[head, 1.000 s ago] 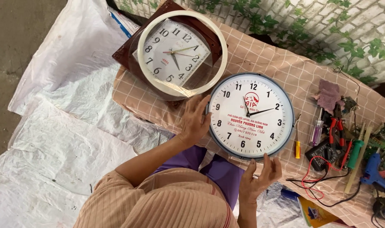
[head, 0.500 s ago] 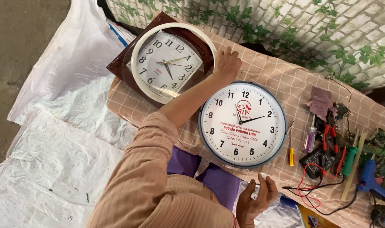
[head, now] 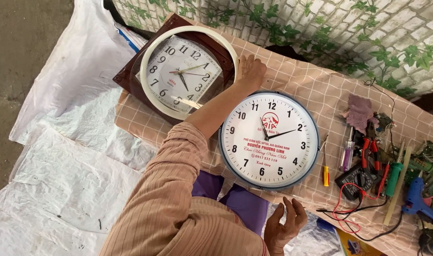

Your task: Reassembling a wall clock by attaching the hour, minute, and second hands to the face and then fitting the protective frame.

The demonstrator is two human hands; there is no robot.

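Note:
My left hand (head: 251, 71) reaches across the checked cloth (head: 316, 95) and lies against the right edge of a cream round ring (head: 155, 102). The ring rests on a brown square wall clock (head: 131, 80); I see no grip on it. A round white clock with a blue rim (head: 268, 141) lies face up in front of me, right of my striped sleeve. My right hand (head: 284, 228) hovers just below that clock's lower edge, fingers spread and holding nothing.
To the right of the round clock lie a yellow screwdriver (head: 325, 173), a purple screwdriver (head: 348, 154), red pliers (head: 367, 147), a black meter with red leads (head: 356, 180), a purple rag (head: 359, 113) and a blue glue gun (head: 418, 201). White plastic sheets (head: 60, 189) cover the ground on the left. A stone wall with ivy (head: 368, 28) stands behind.
My left hand has left the round clock's left edge and stretched up to the cream ring. My right hand has dropped slightly below the clock.

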